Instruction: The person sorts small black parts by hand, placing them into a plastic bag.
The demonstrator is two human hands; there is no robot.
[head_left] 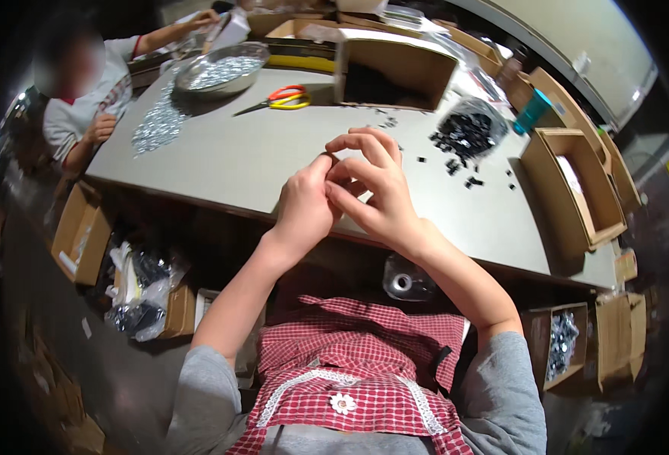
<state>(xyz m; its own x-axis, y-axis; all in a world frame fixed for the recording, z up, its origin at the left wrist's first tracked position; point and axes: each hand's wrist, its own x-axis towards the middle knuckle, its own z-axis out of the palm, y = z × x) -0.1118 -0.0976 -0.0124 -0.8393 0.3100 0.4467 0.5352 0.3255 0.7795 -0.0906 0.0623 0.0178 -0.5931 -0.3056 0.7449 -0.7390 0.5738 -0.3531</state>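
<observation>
Head view: both hands meet above the near edge of the pale table [220, 152], and whatever lies between them is hidden by the fingers. The left hand [304, 203] shows its back and thumb; its other fingers are mostly concealed behind the palm and the right hand, so their closure cannot be determined. The right hand [380, 186] has its fingers bent and slightly spread, arched over the left, with the thumb angled in toward the left hand's fingers. Whether the right thumb and fingertips pinch a part cannot be confirmed.

Nearest identifiable items are small black pieces [452, 166], scattered on the table to the right of the hands, beside a clear plastic bag [493, 115] holding more; their exact form is too small to make out. Deep shadow obscures the inside of the cardboard box [340, 72] beyond the hands. Scissors [287, 97] with red and yellow handles lie open left of that box. A co-worker [84, 91] at upper left has a blurred face.
</observation>
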